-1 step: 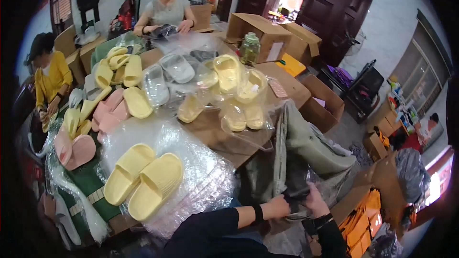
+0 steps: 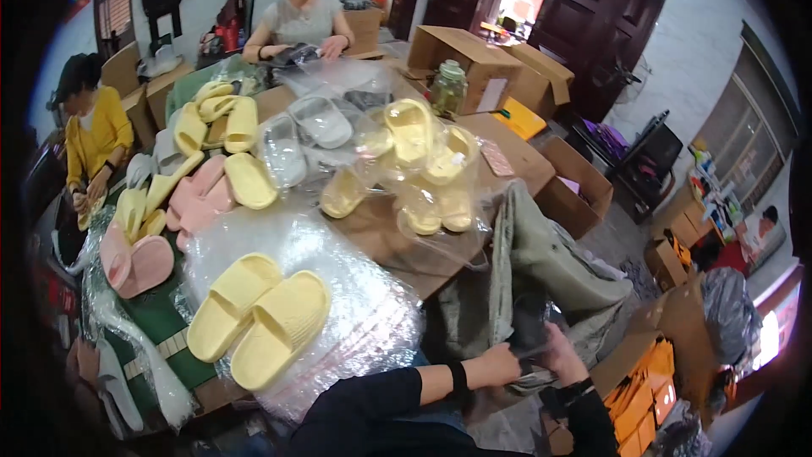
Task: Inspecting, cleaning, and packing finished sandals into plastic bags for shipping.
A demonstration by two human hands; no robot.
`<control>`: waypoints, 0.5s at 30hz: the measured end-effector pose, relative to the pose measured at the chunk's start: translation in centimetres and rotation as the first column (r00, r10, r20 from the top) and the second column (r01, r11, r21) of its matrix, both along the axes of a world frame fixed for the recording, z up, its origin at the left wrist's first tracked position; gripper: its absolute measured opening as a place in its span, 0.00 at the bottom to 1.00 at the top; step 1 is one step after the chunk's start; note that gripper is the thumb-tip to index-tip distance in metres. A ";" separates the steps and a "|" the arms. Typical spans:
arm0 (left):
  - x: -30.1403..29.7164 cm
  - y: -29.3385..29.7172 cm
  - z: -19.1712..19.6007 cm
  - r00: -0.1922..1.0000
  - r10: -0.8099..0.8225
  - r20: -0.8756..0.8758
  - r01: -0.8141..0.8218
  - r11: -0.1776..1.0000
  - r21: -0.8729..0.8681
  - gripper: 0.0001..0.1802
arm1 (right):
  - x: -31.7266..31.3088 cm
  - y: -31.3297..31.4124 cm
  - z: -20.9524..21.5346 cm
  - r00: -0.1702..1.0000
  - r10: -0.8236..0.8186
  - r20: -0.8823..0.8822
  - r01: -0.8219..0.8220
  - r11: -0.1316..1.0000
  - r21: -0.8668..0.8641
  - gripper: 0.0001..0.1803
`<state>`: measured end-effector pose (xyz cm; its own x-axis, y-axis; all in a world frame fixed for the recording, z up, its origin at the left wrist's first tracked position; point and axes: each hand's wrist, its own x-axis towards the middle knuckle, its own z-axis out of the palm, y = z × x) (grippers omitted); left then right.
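Note:
At the mouth of a grey-green woven sack (image 2: 562, 275), my left hand (image 2: 497, 366) and my right hand (image 2: 562, 354) are both closed on a dark slipper-like item (image 2: 530, 326) in clear plastic. My fingers and the sack's folds partly hide it, so its exact shape is unclear. To the left, a pair of yellow slippers (image 2: 282, 330) lies side by side on a stack of clear plastic bags (image 2: 364, 305). Farther back are bagged yellow slippers (image 2: 409, 134) and bagged grey slippers (image 2: 283, 149).
Loose pink slippers (image 2: 139, 264) and more yellow slippers (image 2: 251, 179) crowd the table's left side. Two people work there, one in yellow (image 2: 106, 131), one across the table (image 2: 303, 21). Cardboard boxes (image 2: 575, 195), a glass jar (image 2: 448, 89) and orange packages (image 2: 647, 393) surround the right side.
The dark item stands slightly more upright between my hands. The whole view has shifted a little; the slippers on the table lie as before.

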<state>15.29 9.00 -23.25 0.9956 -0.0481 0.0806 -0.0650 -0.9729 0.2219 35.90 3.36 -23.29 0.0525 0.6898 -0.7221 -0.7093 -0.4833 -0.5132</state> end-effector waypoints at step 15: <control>-3.8 1.5 -2.6 0.968 0.152 0.202 -0.176 0.978 0.109 0.09 | -28.5 23.9 19.2 -0.549 -0.604 0.578 -0.835 0.376 -0.401 0.50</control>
<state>11.46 10.55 -25.87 0.9572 0.0928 0.2741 0.0684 -0.9929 0.0972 7.36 27.23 -4.07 -0.6227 0.7354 0.2674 0.7807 0.6070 0.1487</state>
